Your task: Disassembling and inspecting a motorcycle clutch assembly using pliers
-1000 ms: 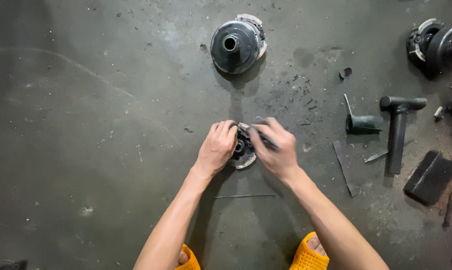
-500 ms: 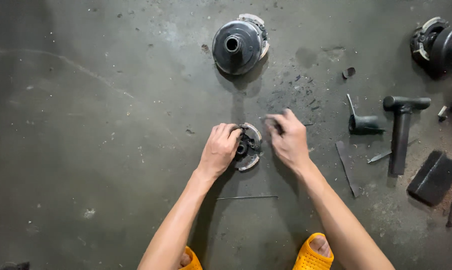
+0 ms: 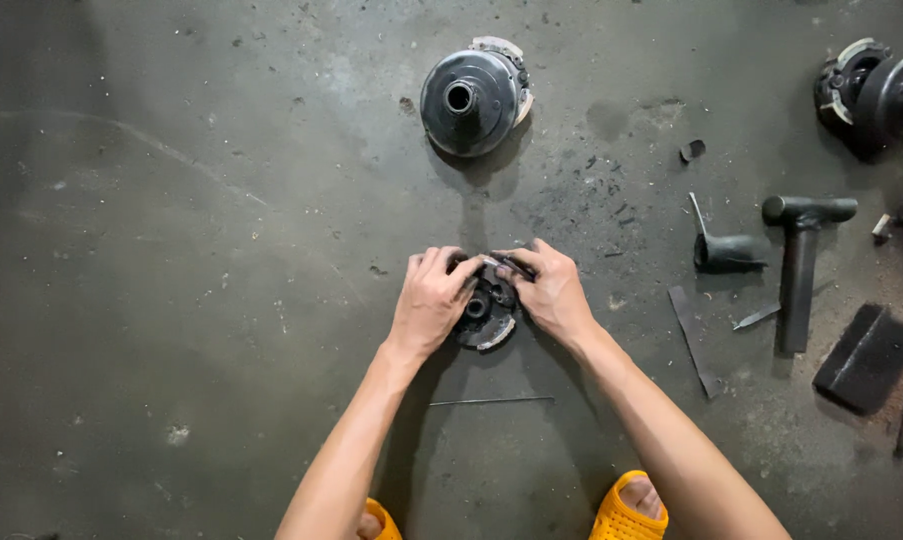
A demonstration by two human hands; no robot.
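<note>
A small round black clutch-like part with pale worn pads [image 3: 486, 308] lies on the dark concrete floor. My left hand [image 3: 431, 296] covers its left side, fingers curled over the rim. My right hand [image 3: 551, 292] presses on its upper right edge, fingertips pinching a small dark piece there. Both hands meet over the top of the part. A larger round black pulley-shaped part [image 3: 471, 97] with a centre hole sits on the floor farther away, apart from my hands.
A thin metal rod [image 3: 491, 401] lies near my feet in orange sandals [image 3: 626, 510]. To the right are a black T-handle tool [image 3: 799, 262], a small dark cup-shaped piece [image 3: 726, 250], a flat metal strip [image 3: 693, 338], a black block [image 3: 866, 357], and another round assembly [image 3: 876, 85].
My right hand had pulled a little away to the right half a second ago; it is back on the part's upper edge. My left hand stayed on the part.
</note>
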